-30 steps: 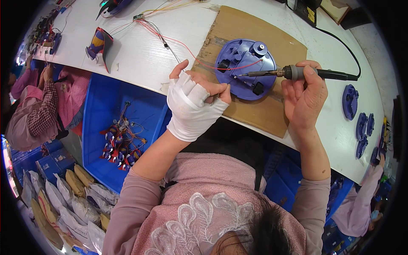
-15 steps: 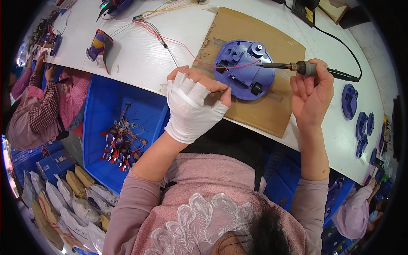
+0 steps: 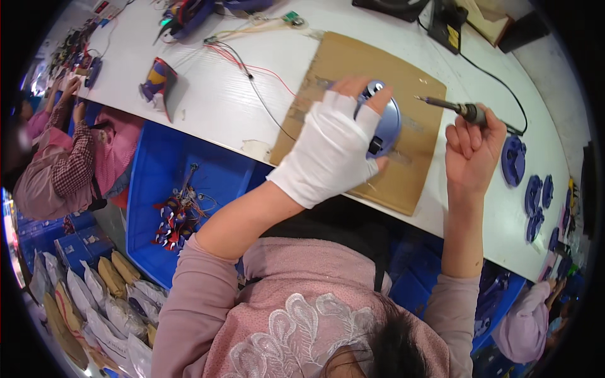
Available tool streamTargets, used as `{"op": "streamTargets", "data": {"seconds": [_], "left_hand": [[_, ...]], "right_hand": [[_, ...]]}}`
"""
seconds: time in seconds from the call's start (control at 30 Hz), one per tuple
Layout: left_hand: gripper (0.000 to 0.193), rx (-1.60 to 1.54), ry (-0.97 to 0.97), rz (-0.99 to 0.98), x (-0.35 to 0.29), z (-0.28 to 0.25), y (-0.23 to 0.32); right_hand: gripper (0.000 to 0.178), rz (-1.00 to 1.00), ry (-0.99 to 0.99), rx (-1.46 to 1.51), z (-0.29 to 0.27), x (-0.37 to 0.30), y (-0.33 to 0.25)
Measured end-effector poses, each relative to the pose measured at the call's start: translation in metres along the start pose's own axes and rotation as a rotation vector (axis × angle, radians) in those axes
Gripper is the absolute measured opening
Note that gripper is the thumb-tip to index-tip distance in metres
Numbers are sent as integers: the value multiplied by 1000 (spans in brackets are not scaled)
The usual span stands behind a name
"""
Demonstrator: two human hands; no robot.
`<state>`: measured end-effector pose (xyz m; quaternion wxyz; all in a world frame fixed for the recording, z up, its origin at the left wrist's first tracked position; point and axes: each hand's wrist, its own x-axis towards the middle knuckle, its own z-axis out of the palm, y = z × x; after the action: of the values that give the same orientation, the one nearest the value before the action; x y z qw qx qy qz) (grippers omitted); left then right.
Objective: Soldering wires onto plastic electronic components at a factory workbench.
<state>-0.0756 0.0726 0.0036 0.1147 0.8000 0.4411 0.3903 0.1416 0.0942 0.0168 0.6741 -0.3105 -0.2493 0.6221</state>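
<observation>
My left hand (image 3: 334, 142), in a white fingerless glove, lies over a round purple plastic base (image 3: 390, 123) with its fingers and thumb gripping around it. Much of the base is covered; a black wheel and part of its right side show. It rests on a sheet of brown cardboard (image 3: 413, 173). A soldering iron (image 3: 467, 111) is held in my bare right hand (image 3: 472, 151), its tip pointing left, a little apart from the base. Thin red wires (image 3: 268, 69) run toward the cardboard from the left, and their ends near my left hand are hard to make out.
A colourful figure part (image 3: 157, 82) and a small green circuit board (image 3: 292, 17) lie on the white table. More purple bases (image 3: 513, 160) line the right side. The iron's black cord (image 3: 504, 72) curves behind it. A blue bin (image 3: 148, 227) with wired parts stands below left. Co-workers sit at both sides.
My left hand has moved right, from the wire beside the base onto the base itself. The soldering iron's tip has pulled away to the right, and the red wire no longer visibly crosses the base.
</observation>
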Motion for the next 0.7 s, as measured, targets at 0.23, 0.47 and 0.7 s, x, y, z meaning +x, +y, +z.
{"op": "streamTargets", "data": {"seconds": [0.23, 0.47, 0.7], "left_hand": [[28, 149, 439, 18, -10, -32, -45], [36, 681, 319, -557, -17, -71, -92], [61, 1011, 683, -788, -20, -117, -167]], "right_hand": [[18, 14, 24, 70, -10, 1, -4], [18, 10, 75, 52, -8, 2, 0], [20, 24, 62, 12, -5, 4, 2]]}}
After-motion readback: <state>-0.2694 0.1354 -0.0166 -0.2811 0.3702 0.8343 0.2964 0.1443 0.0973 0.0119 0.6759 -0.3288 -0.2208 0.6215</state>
